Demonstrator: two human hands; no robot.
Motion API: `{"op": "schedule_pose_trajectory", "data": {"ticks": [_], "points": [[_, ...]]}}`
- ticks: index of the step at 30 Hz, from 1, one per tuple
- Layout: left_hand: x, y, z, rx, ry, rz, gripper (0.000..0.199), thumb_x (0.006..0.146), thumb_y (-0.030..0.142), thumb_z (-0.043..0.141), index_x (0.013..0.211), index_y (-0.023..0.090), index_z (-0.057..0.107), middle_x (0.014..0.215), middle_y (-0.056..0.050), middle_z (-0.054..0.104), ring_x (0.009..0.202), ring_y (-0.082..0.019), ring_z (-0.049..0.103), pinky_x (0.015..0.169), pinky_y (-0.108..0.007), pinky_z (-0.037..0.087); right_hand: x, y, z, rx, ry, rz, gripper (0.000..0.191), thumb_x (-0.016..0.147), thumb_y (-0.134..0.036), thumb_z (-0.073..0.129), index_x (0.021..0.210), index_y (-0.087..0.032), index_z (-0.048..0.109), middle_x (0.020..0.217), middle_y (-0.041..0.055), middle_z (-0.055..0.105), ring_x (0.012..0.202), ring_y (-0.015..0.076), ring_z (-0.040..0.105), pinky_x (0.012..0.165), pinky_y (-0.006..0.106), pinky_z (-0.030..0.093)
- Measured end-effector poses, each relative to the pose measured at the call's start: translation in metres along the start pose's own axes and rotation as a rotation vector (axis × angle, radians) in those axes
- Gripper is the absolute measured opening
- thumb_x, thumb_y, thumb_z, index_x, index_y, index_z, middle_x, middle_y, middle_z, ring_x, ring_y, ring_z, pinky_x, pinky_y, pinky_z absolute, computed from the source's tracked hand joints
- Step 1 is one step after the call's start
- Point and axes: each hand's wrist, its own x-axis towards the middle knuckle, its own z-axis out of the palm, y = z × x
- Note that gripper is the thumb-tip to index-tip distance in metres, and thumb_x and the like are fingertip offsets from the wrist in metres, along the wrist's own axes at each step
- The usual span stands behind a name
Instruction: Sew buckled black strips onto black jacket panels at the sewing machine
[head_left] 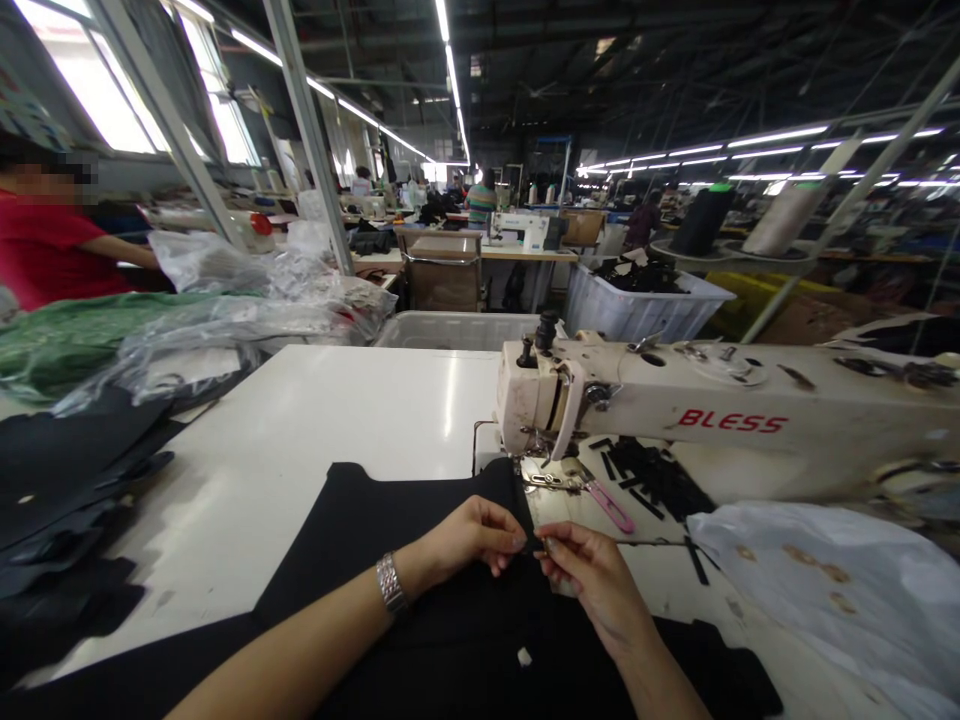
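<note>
Black fabric (360,560) lies spread over the white sewing table, its upper right edge reaching the needle area of the sewing machine (637,410). My left hand (484,535), with a metal watch on the wrist, pinches the fabric's edge just in front of the machine. Close beside it, my right hand (581,560) is closed at the same edge, thumb and finger pressed together; whatever small piece sits between the fingertips is too small to name. A small white scrap (524,656) rests on the fabric below the hands.
Pink-handled snips (611,505) and short black strips (652,480) lie under the machine arm. A white plastic bag (832,580) is at right. Dark fabric pieces (67,500) are stacked at left. Thread cones (701,220) stand behind; a person in red (60,240) is at far left.
</note>
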Motion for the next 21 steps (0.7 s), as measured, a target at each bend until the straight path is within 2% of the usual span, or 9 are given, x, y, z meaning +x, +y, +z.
{"op": "schedule_pose_trajectory", "data": {"ticks": [4, 9, 13, 16, 18, 21], "points": [[0.0, 0.0, 0.001, 0.026, 0.01, 0.023, 0.024, 0.055, 0.028, 0.072, 0.064, 0.007, 0.064, 0.049, 0.0, 0.056, 0.039, -0.004, 0.047, 0.04, -0.013, 0.039, 0.003, 0.006, 0.004, -0.035, 0.029, -0.009, 0.027, 0.056, -0.033, 0.071, 0.072, -0.013, 0.066, 0.054, 0.0019, 0.061, 0.046, 0.0075, 0.05, 0.045, 0.018, 0.036], [0.001, -0.001, 0.004, 0.057, 0.082, 0.1, 0.029, 0.055, 0.032, 0.073, 0.063, 0.007, 0.06, 0.055, -0.003, 0.061, 0.042, -0.006, 0.05, 0.042, -0.015, 0.039, 0.003, 0.015, 0.018, 0.066, 0.089, -0.083, 0.022, 0.057, -0.026, 0.069, 0.071, -0.016, 0.057, 0.053, -0.0009, 0.06, 0.044, 0.0083, 0.05, 0.042, 0.017, 0.035], [0.004, -0.007, 0.004, 0.109, 0.191, 0.214, 0.031, 0.055, 0.034, 0.073, 0.063, 0.008, 0.058, 0.05, -0.001, 0.058, 0.041, -0.006, 0.049, 0.042, -0.016, 0.039, -0.001, 0.014, 0.023, -0.024, 0.076, -0.195, 0.022, 0.064, -0.031, 0.065, 0.077, -0.015, 0.058, 0.062, 0.002, 0.062, 0.057, 0.013, 0.057, 0.054, 0.023, 0.045], [0.004, -0.01, 0.005, 0.183, 0.246, 0.265, 0.029, 0.056, 0.032, 0.072, 0.063, 0.008, 0.058, 0.048, 0.0, 0.056, 0.04, -0.006, 0.048, 0.041, -0.015, 0.038, -0.002, 0.014, 0.02, -0.129, 0.05, -0.226, 0.026, 0.063, -0.034, 0.067, 0.08, -0.016, 0.059, 0.069, 0.0038, 0.063, 0.065, 0.0163, 0.059, 0.062, 0.027, 0.047], [0.003, -0.008, 0.005, 0.19, 0.219, 0.254, 0.029, 0.057, 0.033, 0.072, 0.063, 0.008, 0.059, 0.048, 0.0, 0.056, 0.041, -0.006, 0.049, 0.042, -0.016, 0.039, -0.001, 0.014, 0.017, -0.179, 0.096, -0.24, 0.024, 0.063, -0.036, 0.067, 0.075, -0.016, 0.06, 0.064, 0.0025, 0.062, 0.061, 0.0158, 0.059, 0.058, 0.026, 0.047], [-0.002, -0.003, 0.006, 0.111, 0.051, 0.212, 0.033, 0.063, 0.038, 0.067, 0.073, 0.007, 0.063, 0.057, -0.005, 0.061, 0.05, -0.011, 0.057, 0.047, -0.019, 0.044, 0.001, 0.014, 0.013, -0.167, 0.175, -0.232, 0.025, 0.061, -0.039, 0.068, 0.07, -0.016, 0.062, 0.06, 0.0021, 0.062, 0.055, 0.0151, 0.058, 0.052, 0.024, 0.046]]}}
